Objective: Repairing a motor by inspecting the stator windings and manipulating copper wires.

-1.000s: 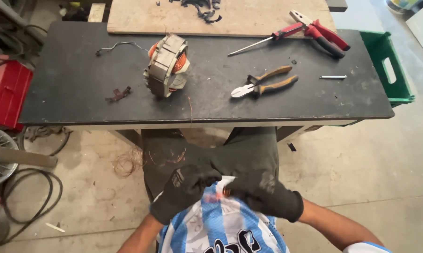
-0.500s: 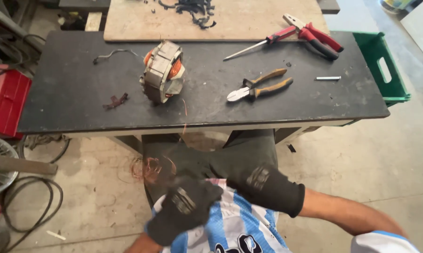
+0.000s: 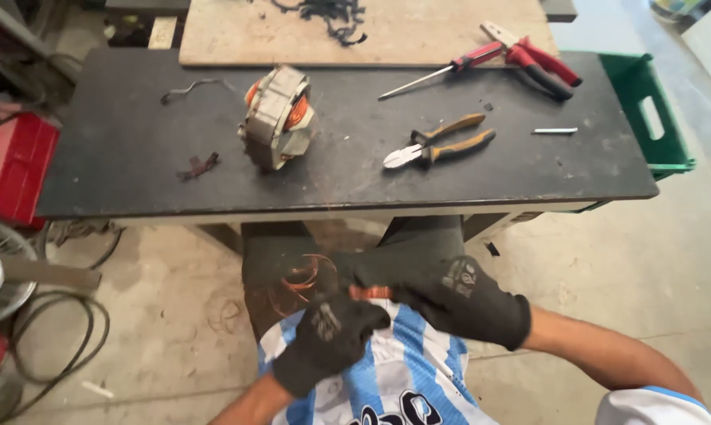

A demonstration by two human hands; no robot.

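Both my hands wear black gloves and meet in front of my striped shirt, below the table edge. My left hand (image 3: 329, 340) and my right hand (image 3: 458, 297) grip a thin bundle of copper wire (image 3: 369, 293) between them. Loose loops of the copper wire (image 3: 302, 277) hang to the left over my lap. On the black table (image 3: 119, 157) stands a motor stator (image 3: 279, 116) with orange copper windings, far from both hands.
Orange-handled cutting pliers (image 3: 438, 145), a red screwdriver (image 3: 442, 69), red pliers (image 3: 533, 61) and a small metal pin (image 3: 554, 131) lie on the table. A green crate (image 3: 647, 118) is at the right, a red box (image 3: 13, 165) and cables at the left.
My hands have parted slightly and come back together on the wire; the left hand rose from lower left. Copper loops now show over my lap.
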